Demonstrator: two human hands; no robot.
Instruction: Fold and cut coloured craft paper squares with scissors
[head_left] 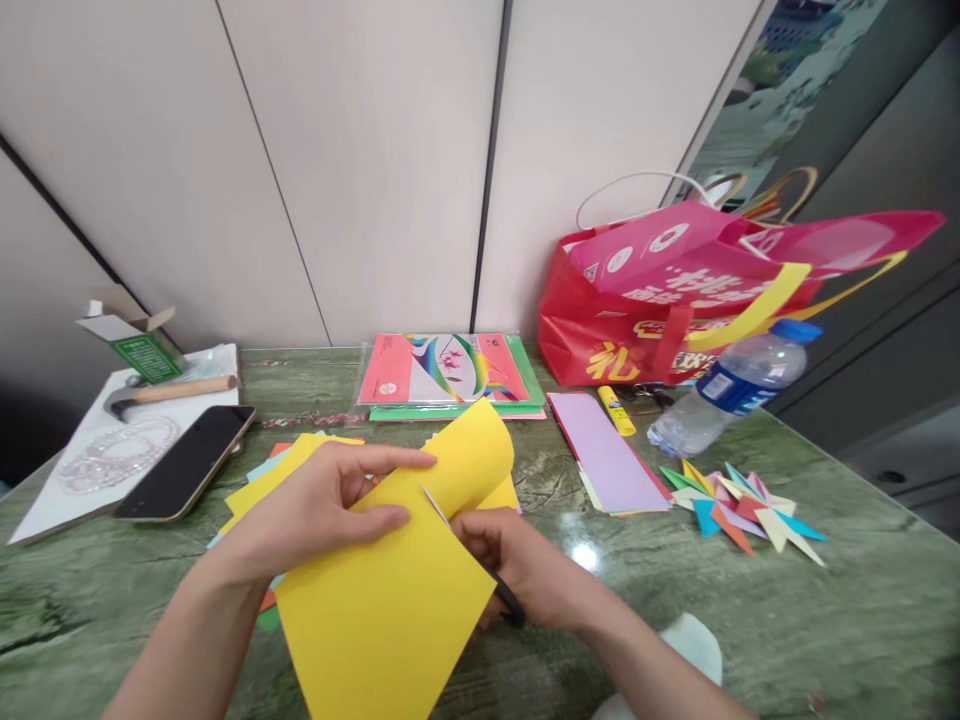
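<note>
The paper [382, 620], pinched in the left hand [337, 505] beside the right hand [525, 565], closed around the scissors [513, 608], should be light, bendy and easily torn, so best held near the blade [436, 507].

we are seeing a smooth, matt face on the yellow paper sheet [375, 610], while the scissors [510, 605] are pairing a bright metal blade with plastic-looking grips. the green tabletop [600, 640] is wearing a polished, stone-like gloss and throwing back a glare. at left, we are noting a hammer [187, 388] with a smooth wooden handle, a phone [191, 462] with a dark, glassy face, and a string of beads [112, 462] that is glinting like clear plastic or glass. at right, the bottle [739, 390] is showing transparent plastic, the red bag [581, 335] is taking on a slick sheen, and the folded paper stars [746, 508] are looking matt.
</note>
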